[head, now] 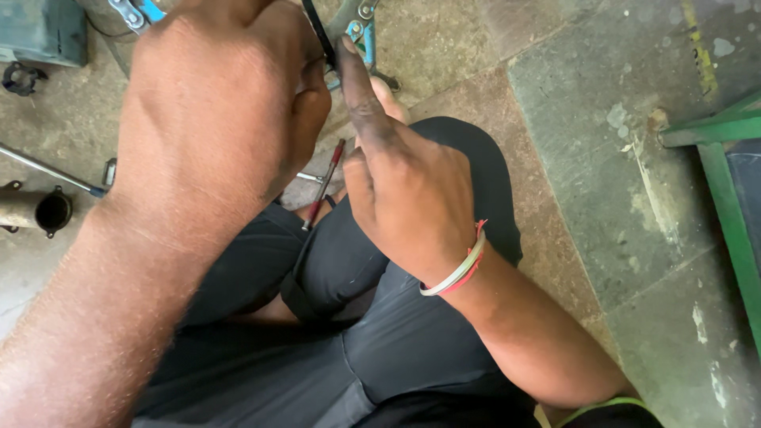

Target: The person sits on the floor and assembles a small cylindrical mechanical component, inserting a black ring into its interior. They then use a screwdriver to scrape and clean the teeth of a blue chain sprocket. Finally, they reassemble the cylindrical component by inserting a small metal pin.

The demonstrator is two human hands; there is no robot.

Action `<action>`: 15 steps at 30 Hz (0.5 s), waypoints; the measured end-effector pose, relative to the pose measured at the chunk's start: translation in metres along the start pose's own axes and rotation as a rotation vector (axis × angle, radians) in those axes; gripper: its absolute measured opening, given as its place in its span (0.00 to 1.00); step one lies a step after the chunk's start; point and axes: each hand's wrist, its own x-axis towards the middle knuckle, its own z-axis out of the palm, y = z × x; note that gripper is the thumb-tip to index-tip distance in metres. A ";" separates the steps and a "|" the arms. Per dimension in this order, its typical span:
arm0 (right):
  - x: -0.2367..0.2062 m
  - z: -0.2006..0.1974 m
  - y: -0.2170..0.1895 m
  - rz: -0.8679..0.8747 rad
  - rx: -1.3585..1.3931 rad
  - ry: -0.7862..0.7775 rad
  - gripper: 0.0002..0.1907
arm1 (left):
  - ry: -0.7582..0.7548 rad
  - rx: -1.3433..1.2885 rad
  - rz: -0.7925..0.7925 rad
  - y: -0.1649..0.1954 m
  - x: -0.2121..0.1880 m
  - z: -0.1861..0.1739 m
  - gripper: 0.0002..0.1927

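Note:
My left hand [218, 103] fills the upper left of the head view, fingers curled into a fist around something I cannot see, close to a black band [319, 32]. My right hand [404, 186] has a greasy forefinger stretched up, its tip touching the black band beside a blue and grey metal part [357, 24]. The other fingers are folded. A white and red bangle [460, 269] circles the right wrist. My knees in dark trousers [357, 317] lie below both hands.
A red-handled screwdriver [323, 186] lies on the stone floor between my hands. A metal rod [47, 168] and a rusty pipe end [47, 211] lie at the left. A green metal frame [725, 182] stands at the right edge.

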 end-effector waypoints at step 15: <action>-0.068 -0.010 0.001 0.000 0.053 -0.025 0.35 | -0.015 0.055 0.010 -0.001 0.000 -0.001 0.07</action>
